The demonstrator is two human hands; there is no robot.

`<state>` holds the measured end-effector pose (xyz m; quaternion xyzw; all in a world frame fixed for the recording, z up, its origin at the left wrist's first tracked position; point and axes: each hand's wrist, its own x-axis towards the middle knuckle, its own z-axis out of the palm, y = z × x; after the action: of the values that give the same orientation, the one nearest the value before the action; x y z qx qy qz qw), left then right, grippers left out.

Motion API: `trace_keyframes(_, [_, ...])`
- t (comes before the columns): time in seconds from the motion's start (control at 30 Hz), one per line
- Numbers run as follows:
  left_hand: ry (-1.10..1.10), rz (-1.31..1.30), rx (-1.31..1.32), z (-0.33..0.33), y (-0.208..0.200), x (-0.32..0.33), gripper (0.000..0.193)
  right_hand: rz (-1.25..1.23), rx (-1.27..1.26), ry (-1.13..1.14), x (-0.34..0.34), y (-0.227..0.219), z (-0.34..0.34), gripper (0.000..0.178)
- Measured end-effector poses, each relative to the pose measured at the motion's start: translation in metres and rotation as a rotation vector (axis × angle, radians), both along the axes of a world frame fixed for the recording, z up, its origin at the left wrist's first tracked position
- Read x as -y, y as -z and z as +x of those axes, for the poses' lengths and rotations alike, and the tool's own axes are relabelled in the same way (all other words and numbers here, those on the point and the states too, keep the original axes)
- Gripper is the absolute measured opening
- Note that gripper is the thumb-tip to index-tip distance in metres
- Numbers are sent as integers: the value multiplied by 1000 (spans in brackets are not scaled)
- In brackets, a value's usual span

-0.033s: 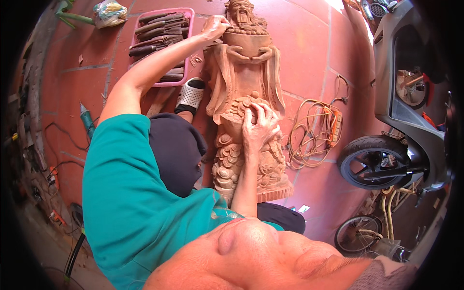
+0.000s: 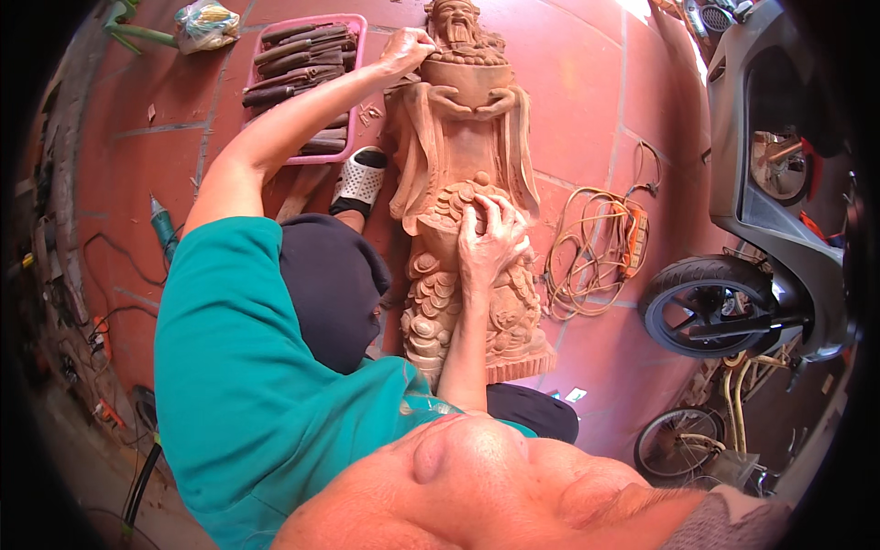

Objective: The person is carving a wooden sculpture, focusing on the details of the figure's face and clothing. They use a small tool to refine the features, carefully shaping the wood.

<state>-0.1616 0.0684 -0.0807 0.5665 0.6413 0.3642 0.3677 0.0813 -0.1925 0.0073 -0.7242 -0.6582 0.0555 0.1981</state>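
Both hands, left hand [image 2: 408, 48] and right hand [image 2: 490, 240], flat on wooden statue [image 2: 458, 147].

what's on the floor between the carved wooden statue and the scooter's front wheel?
In the head view, a loose coil of tan cable with an orange plug block lies on the red tiled floor, between the reddish carved wooden statue and the grey scooter's black front wheel.

A woodcarver's workshop, set up on a red tiled floor [image 2: 587, 82] that doubles as a parking spot. A large unpainted wooden statue [image 2: 467, 165] lies at the centre. Just left of its upper part sits a pink tray [image 2: 353, 92] of chisels; further left, a power tool [image 2: 163, 229]. Right of the statue lies a coiled cable [image 2: 587, 243], and beyond that a scooter [image 2: 761, 220].
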Motion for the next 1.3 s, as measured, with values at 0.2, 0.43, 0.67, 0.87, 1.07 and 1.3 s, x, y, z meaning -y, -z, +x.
trace_keyframes(0.2, [77, 80, 13, -9, 2, 7, 20, 8, -21, -11, -1, -3, -3, 22])
trace_keyframes(0.43, [23, 197, -74, -8, -19, 26, 16, 19, -62, -20, -5, 0, -4, 22])
trace_keyframes(0.67, [96, 400, -234, -11, -15, 27, 11, 22, -43, -16, -6, -3, -4, 22])
trace_keyframes(0.87, [97, 244, -225, -12, -9, 3, 16, 18, -51, -20, -6, -1, -4, 23])
trace_keyframes(1.07, [266, 8, -117, -13, -40, -2, 15, 5, -34, -4, -5, 0, -4, 23])
trace_keyframes(1.3, [296, 408, -314, -14, -19, 1, 7, 11, -26, -13, -6, 0, -3, 22])
